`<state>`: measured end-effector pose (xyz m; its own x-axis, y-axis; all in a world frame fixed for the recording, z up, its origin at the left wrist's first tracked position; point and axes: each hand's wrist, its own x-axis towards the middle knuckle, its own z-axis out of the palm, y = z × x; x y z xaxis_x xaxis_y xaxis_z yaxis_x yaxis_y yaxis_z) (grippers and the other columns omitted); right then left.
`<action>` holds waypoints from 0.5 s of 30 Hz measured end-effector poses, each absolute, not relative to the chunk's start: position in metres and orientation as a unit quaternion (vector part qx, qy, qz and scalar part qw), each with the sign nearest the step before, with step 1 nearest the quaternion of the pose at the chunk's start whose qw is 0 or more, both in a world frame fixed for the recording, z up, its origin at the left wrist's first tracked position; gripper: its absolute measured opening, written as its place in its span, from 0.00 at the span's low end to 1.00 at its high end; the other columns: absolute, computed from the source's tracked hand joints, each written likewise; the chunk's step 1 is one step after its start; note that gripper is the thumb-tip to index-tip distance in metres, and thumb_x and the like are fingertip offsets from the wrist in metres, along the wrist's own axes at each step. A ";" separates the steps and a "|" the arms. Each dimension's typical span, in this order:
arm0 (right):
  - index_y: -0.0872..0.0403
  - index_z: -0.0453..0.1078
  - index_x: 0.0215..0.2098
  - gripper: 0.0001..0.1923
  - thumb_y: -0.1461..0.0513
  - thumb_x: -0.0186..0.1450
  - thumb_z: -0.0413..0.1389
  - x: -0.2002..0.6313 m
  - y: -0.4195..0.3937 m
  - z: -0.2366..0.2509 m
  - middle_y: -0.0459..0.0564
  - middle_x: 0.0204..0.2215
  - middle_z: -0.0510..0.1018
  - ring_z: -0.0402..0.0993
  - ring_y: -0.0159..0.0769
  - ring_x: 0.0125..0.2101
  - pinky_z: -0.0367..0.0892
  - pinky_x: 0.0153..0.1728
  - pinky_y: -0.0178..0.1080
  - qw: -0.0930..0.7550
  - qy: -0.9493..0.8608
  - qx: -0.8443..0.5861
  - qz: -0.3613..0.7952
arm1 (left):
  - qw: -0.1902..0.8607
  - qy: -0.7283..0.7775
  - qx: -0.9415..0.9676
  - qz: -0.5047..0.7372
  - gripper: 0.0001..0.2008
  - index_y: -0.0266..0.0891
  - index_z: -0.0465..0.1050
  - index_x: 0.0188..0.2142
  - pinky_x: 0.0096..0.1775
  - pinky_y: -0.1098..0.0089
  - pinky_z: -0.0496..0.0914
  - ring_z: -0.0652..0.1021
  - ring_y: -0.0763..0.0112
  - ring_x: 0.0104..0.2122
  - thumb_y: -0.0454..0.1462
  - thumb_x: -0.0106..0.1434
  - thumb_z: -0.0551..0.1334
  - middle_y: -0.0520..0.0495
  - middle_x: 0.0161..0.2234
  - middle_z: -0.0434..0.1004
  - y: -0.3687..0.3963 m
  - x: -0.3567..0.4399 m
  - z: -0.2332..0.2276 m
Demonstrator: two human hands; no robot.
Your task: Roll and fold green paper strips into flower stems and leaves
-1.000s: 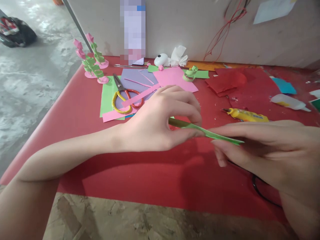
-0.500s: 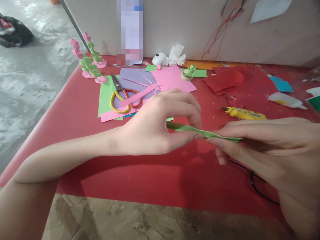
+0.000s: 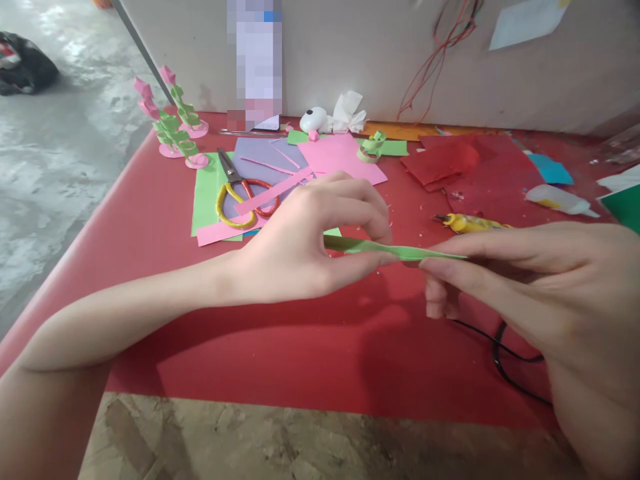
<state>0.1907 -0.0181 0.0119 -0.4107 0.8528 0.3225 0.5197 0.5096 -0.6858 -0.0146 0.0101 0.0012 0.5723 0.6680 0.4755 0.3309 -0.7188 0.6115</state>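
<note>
A narrow green paper strip [image 3: 357,247] is stretched between both hands above the red table [image 3: 280,353]. My left hand [image 3: 330,233] pinches it near the middle between thumb and fingers, the other fingers curled over. At its right end, my right hand [image 3: 510,280] has thumb and forefinger closed on the strip. Scissors [image 3: 231,170] with one yellow and one red handle lie beyond my left hand, on sheets of coloured paper. Just past my right hand lies a yellow glue gun [image 3: 475,223], partly hidden by the fingers.
Pink-and-green paper flowers [image 3: 175,127] stand at the far left corner. Behind the left hand are pink paper [image 3: 340,157] and a curled green paper piece [image 3: 371,147]. Red paper [image 3: 440,163], a white glue bottle [image 3: 560,199] and a black cord [image 3: 500,360] are on the right.
Both hands stay on the green strip. The strip's right end now looks flatter and more pressed together. The whole view has shifted slightly.
</note>
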 end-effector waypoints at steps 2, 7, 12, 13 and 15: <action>0.49 0.69 0.20 0.13 0.66 0.62 0.55 0.186 -0.023 0.014 0.35 0.13 0.71 0.67 0.20 0.13 0.62 0.14 0.23 0.334 -0.798 -0.433 0.252 | 0.232 0.294 0.857 0.354 0.03 0.37 0.74 0.28 0.40 0.71 0.71 0.75 0.72 0.36 0.35 0.58 0.63 0.48 0.31 0.76 0.010 -0.014 0.001; 0.50 0.69 0.18 0.17 0.65 0.64 0.51 0.178 -0.034 0.020 0.37 0.14 0.72 0.64 0.20 0.12 0.61 0.14 0.27 0.359 -0.713 -0.538 0.269 | 0.253 0.298 0.846 0.362 0.04 0.37 0.73 0.28 0.39 0.72 0.71 0.76 0.73 0.36 0.35 0.58 0.63 0.49 0.33 0.77 0.011 -0.015 0.003; 0.50 0.69 0.14 0.25 0.55 0.67 0.47 0.192 -0.021 0.022 0.40 0.17 0.76 0.73 0.24 0.18 0.67 0.17 0.25 0.307 -0.770 -0.450 0.333 | 0.281 0.307 0.838 0.354 0.04 0.36 0.74 0.28 0.39 0.73 0.70 0.76 0.74 0.36 0.35 0.58 0.63 0.49 0.32 0.77 0.011 -0.015 0.002; 0.48 0.72 0.18 0.19 0.56 0.65 0.51 0.193 -0.018 0.022 0.38 0.16 0.76 0.71 0.23 0.15 0.64 0.14 0.24 0.296 -0.784 -0.434 0.331 | 0.286 0.307 0.837 0.352 0.03 0.36 0.74 0.28 0.39 0.72 0.70 0.76 0.74 0.35 0.34 0.57 0.63 0.49 0.32 0.77 0.011 -0.014 0.002; 0.46 0.74 0.23 0.10 0.59 0.62 0.55 0.194 -0.015 0.021 0.35 0.15 0.75 0.65 0.20 0.10 0.58 0.09 0.23 0.291 -0.800 -0.423 0.310 | 0.292 0.306 0.835 0.352 0.03 0.36 0.74 0.28 0.39 0.72 0.70 0.76 0.74 0.35 0.34 0.57 0.64 0.49 0.31 0.77 0.010 -0.013 0.001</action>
<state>0.1941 -0.0153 0.0207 -0.4720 0.8576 0.2044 0.4966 0.4502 -0.7421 -0.0126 0.0099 0.0009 0.5655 0.7161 0.4090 0.3053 -0.6425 0.7028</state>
